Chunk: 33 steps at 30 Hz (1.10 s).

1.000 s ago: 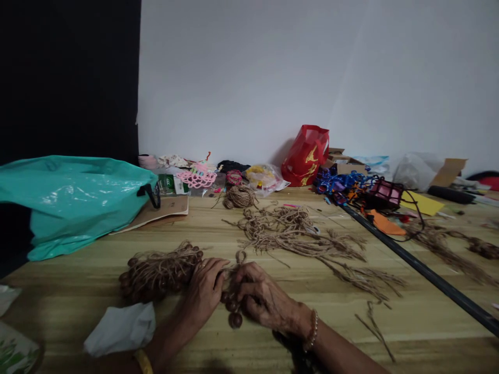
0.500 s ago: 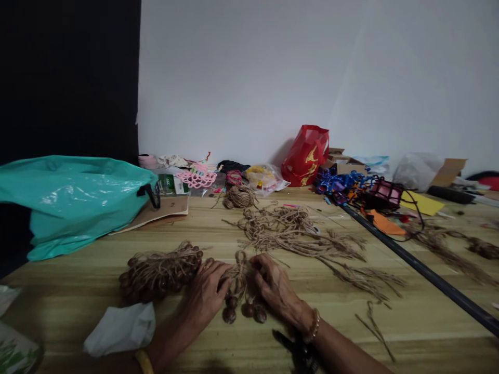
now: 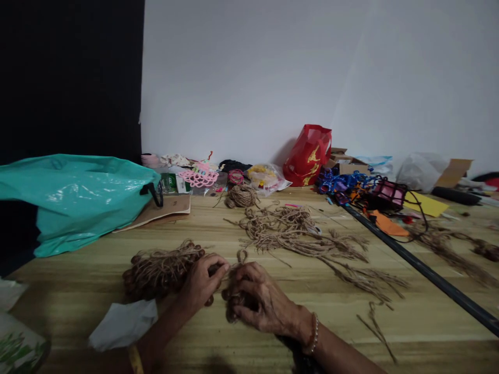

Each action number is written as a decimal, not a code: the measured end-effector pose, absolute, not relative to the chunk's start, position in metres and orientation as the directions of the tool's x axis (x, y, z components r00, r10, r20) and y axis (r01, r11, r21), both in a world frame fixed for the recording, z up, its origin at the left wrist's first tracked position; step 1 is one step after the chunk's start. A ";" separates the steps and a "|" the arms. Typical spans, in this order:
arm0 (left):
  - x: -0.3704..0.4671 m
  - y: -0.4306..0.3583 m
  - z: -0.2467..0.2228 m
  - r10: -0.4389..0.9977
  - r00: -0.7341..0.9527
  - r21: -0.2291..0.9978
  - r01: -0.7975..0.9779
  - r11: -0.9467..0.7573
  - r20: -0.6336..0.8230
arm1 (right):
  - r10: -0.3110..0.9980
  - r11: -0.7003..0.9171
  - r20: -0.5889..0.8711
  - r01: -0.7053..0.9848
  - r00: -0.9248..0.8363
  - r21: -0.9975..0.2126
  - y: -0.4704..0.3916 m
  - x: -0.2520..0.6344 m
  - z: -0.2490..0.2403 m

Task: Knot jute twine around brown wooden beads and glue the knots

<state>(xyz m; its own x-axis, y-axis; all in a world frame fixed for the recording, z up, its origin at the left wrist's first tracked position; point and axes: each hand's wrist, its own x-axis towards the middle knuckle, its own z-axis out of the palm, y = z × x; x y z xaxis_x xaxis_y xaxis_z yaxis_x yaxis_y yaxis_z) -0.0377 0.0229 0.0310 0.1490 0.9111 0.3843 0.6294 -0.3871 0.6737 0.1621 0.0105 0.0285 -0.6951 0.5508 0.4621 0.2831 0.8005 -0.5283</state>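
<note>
My left hand pinches thumb against forefinger on a strand of brown twine. Some dark round beads peek out under its palm. My right hand is curled over shiny brown beads strung on knotted twine, its fingers closed round them and slightly blurred. A small twine loop sticks out beyond its knuckles. Just left of my left hand lies a heap of beaded twine pieces. The knots between my hands are mostly hidden by the fingers.
Cut twine spreads ahead, with a twine ball behind. A teal bag stands left, a red bag by the wall. A black strip crosses at right. White tissue and a dark tool lie near me.
My right hand has moved left onto the beads and closed over them. My left hand has shifted slightly left and now pinches a strand. The view has turned a little left.
</note>
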 end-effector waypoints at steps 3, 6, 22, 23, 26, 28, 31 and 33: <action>-0.043 0.019 0.030 0.919 0.302 0.673 0.628 -0.392 0.254 | 0.544 0.810 0.456 0.299 -0.705 -0.504 0.012 0.163 0.026; -0.049 0.013 0.021 0.876 0.396 0.583 0.656 -0.479 0.275 | 0.526 0.825 0.478 0.287 -0.703 -0.487 0.015 0.164 0.024; -0.049 0.007 0.039 0.816 0.564 0.383 0.732 -0.563 0.122 | 0.771 0.618 0.419 0.403 -0.480 -0.675 0.028 0.175 0.017; -0.048 0.007 0.037 0.809 0.575 0.386 0.723 -0.572 0.121 | 0.764 0.622 0.415 0.391 -0.494 -0.678 0.028 0.174 0.017; -0.047 0.009 0.028 0.808 0.574 0.424 0.703 -0.570 0.133 | 0.784 0.601 0.412 0.401 -0.465 -0.691 0.029 0.174 0.014; -0.048 0.012 0.021 0.809 0.569 0.451 0.690 -0.567 0.147 | 0.818 0.561 0.402 0.414 -0.411 -0.717 0.032 0.175 0.010; -0.048 0.013 0.016 0.817 0.562 0.490 0.681 -0.544 0.126 | 0.869 0.481 0.360 0.412 -0.339 -0.773 0.035 0.177 0.005; -0.046 0.012 0.017 0.825 0.554 0.515 0.678 -0.524 0.110 | 0.892 0.431 0.318 0.393 -0.321 -0.812 0.037 0.177 0.004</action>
